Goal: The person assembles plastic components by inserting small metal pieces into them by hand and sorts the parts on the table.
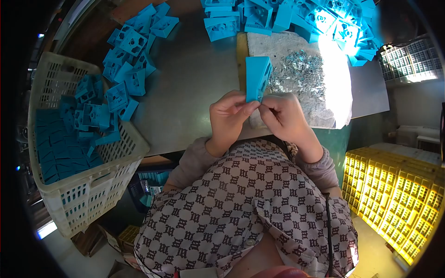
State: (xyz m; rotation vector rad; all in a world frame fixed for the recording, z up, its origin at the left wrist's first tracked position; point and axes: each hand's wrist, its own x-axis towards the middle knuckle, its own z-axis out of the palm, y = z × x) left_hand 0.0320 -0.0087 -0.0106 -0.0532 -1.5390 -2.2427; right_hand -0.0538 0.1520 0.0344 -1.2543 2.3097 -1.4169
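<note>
A blue plastic housing (257,76) stands upright over the front of the table, its holed side turned to the right. My left hand (230,115) grips its lower end between thumb and fingers. My right hand (286,116) is closed in a pinch against the housing's lower right edge; whatever its fingertips hold is too small or hidden to make out. Just beyond my right hand, many small shiny metal pieces (301,69) lie scattered on a pale cloth (282,44).
Blue housings are heaped at the table's back (259,16) and left (134,41). A white plastic crate (120,157) of housings stands at the left, against the metal tabletop (190,69). Yellow crates (394,190) stand at the lower right, and a pale crate (412,60) sits beyond the table's right edge.
</note>
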